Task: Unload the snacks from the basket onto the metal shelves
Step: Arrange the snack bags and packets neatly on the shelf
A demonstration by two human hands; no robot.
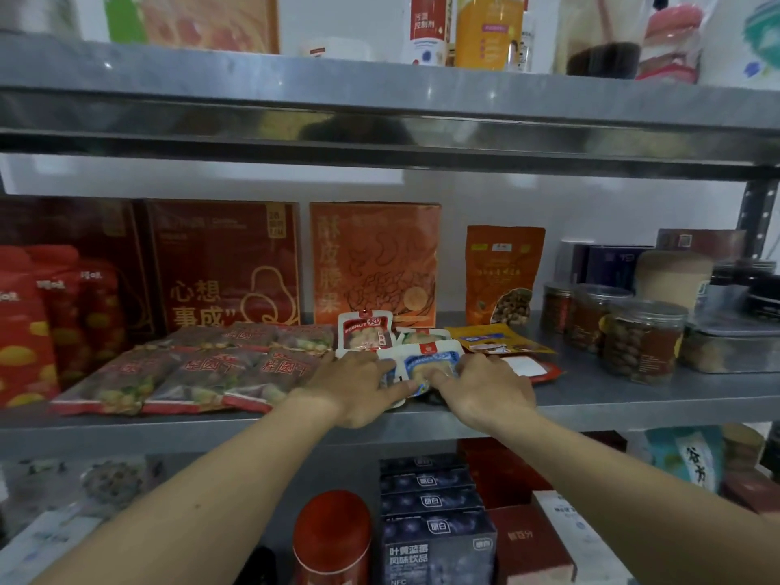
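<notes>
The metal shelf [633, 399] in front of me is a flat, dull grey sheet with a folded front lip, and a second shelf [380, 103] of the same smooth steel runs above it. At the far side stand two tall, flat cardboard boxes, a dark red box [223, 263] on the left and an orange box [375, 263] beside it. In front of the red one, glossy, crinkled red packets [190, 373] lie flat in overlapping rows. On the right are round clear plastic jars [641, 339] full of brown nuts, and behind them an upright orange pouch [504, 274].

My left hand [358, 386] and right hand [485, 386] are set apart, one on each side of a small blue-and-white snack pack [426, 365]. It is a shallow plastic tray with a shiny film top, lying at the near edge of the shelf. The fingers of both hands rest fairly straight on it, pressing rather than wrapping round it. Just beyond it, a similar red peanut pack [365, 331] leans against the orange box.
</notes>
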